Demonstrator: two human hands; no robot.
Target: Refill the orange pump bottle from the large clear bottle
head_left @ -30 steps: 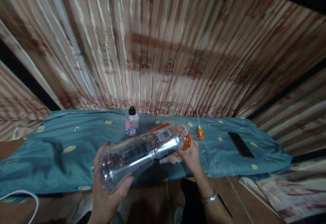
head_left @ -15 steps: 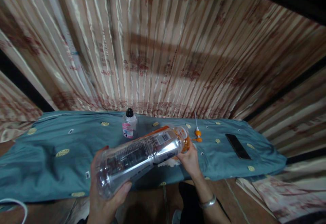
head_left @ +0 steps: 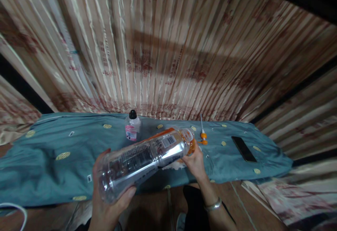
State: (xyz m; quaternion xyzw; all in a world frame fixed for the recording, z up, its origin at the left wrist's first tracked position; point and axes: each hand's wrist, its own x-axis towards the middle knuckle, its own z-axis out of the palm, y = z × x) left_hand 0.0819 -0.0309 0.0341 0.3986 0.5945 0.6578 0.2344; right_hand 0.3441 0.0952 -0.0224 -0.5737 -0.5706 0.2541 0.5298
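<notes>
My left hand [head_left: 109,196] is wrapped around the base of a large clear plastic bottle [head_left: 143,162], tilted with its neck toward the upper right. At that mouth, my right hand [head_left: 195,162] is closed on a translucent orange bottle [head_left: 191,147], largely hidden behind the clear bottle and my fingers. The two bottles meet or overlap there; whether liquid flows cannot be made out. Just beyond my right hand, an orange pump top [head_left: 203,137] with a long pale tube lies on the cloth.
A clear bottle with a pink label and black cap [head_left: 133,126] stands at the back of the teal cloth [head_left: 86,147]. A dark phone [head_left: 243,149] lies to the right. Pleated curtains [head_left: 158,48] hang behind, and a white cable [head_left: 18,208] loops at lower left.
Both hands keep their grips and the bottles stay nearly still. The view has shifted slightly, so the surroundings sit a little further left and up.
</notes>
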